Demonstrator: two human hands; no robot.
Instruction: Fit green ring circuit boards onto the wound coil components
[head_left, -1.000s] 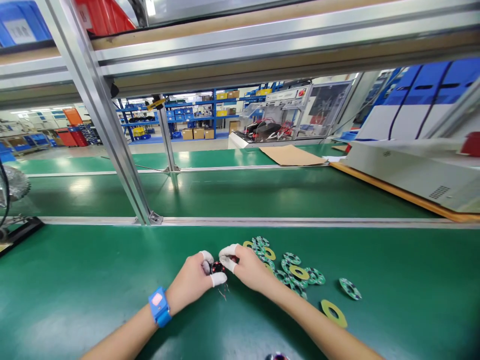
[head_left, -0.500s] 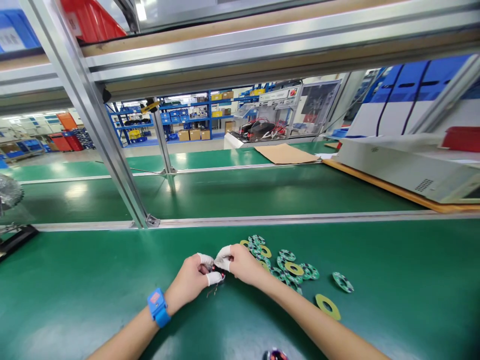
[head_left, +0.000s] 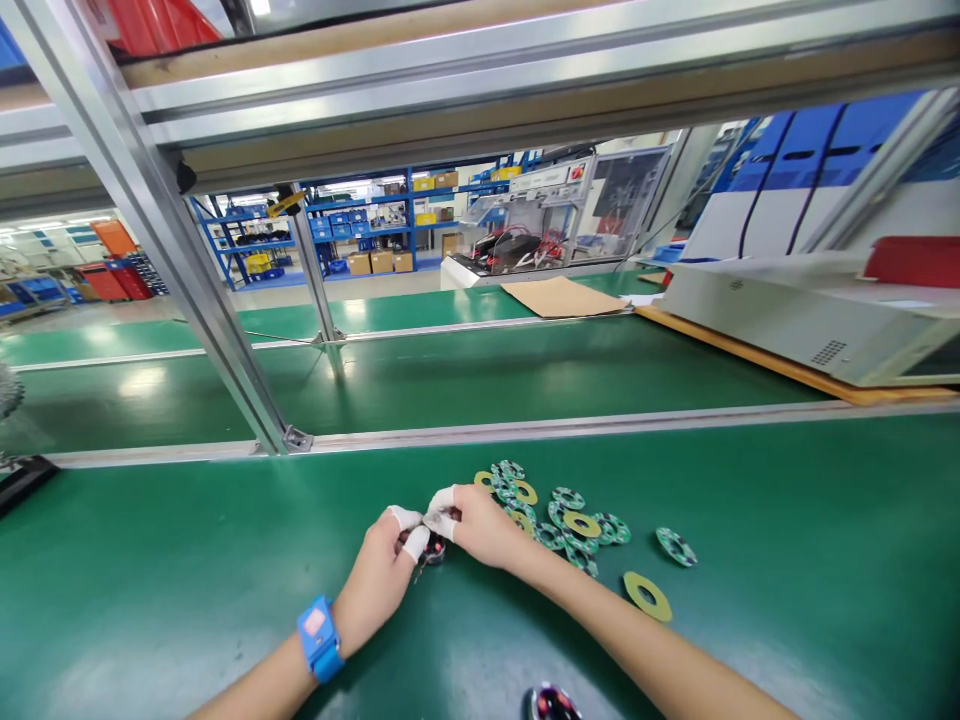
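Note:
My left hand (head_left: pixel 384 570), with white finger cots on thumb and finger and a blue wrist strap (head_left: pixel 320 638), is closed around a small dark round part with red spots (head_left: pixel 434 549). Thin wire ends hang below that part. My right hand (head_left: pixel 470 520), also in white finger cots, pinches at the part's upper edge, fingertips meeting those of the left. Whatever lies between the right fingertips is too small to make out. Just right of my hands lie several green ring-shaped circuit boards (head_left: pixel 613 529) and yellow flat rings (head_left: pixel 648 597), some overlapping.
Another dark round part with red inside (head_left: pixel 553 703) lies at the near edge of view. A metal upright (head_left: pixel 180 260) and rail (head_left: pixel 525 430) border the green work surface (head_left: pixel 225 560). Behind are cardboard (head_left: pixel 562 297) and a grey metal case (head_left: pixel 787 320) on a board.
The left thumb and finger have drawn closer together on the part, and more of its red-spotted side shows. The right fingertips remain at its upper edge. The view has shifted slightly.

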